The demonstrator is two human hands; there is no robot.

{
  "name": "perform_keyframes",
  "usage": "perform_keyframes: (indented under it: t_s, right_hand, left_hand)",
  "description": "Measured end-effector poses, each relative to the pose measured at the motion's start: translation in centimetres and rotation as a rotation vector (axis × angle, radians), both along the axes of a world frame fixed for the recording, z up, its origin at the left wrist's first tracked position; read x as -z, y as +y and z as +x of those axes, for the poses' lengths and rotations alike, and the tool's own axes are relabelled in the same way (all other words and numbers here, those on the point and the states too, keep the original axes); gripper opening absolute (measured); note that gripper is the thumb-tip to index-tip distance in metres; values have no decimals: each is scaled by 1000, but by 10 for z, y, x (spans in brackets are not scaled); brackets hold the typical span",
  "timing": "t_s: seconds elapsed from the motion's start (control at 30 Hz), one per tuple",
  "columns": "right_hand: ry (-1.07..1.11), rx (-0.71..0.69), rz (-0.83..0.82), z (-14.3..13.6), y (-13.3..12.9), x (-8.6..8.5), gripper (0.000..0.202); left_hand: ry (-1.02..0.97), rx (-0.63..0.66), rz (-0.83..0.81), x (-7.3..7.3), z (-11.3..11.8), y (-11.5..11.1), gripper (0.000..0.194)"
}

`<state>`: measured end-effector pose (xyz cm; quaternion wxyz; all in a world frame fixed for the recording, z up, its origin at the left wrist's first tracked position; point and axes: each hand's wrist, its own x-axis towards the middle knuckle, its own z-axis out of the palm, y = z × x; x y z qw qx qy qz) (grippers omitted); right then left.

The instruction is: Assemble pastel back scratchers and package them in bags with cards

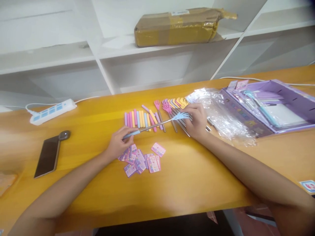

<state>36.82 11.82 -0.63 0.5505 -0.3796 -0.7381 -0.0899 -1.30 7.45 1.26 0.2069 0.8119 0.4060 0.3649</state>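
Note:
A back scratcher [157, 124] with a blue hand-shaped head, a metal rod and a blue grip spans the space between my hands, above the table. My left hand [119, 142] is closed round its blue grip. My right hand [197, 121] pinches the blue head at the other end. Behind it lies a row of loose coloured grips [137, 118] in pink, yellow, blue and purple. Several more scratcher heads on metal rods [172, 104] lie beside my right hand, partly hidden by it. Small printed cards [140, 160] are piled near my left hand.
Clear plastic bags [221, 111] lie right of my right hand, against a purple box [274, 129] holding packaged items. At left are a power strip [54, 111], a phone [47, 157] and a small dark round object [64, 135]. A taped carton [177, 29] stands on the shelf behind.

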Motion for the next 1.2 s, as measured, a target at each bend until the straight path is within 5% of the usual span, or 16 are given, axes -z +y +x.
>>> perform_keyframes:
  t_s: [0.27, 0.73, 1.2]
  right_hand:
    - [-304, -156, 38, 26, 6, -2, 31]
    - [-210, -217, -60, 5, -12, -4, 39]
    - [-369, -292, -116, -31, -40, -3, 52]
  left_hand:
    - [10, -89, -32, 3, 2, -3, 18]
    - [-101, 33, 183, 7, 0, 2, 12]
    - [-70, 116, 298, 8, 1, 0, 21]
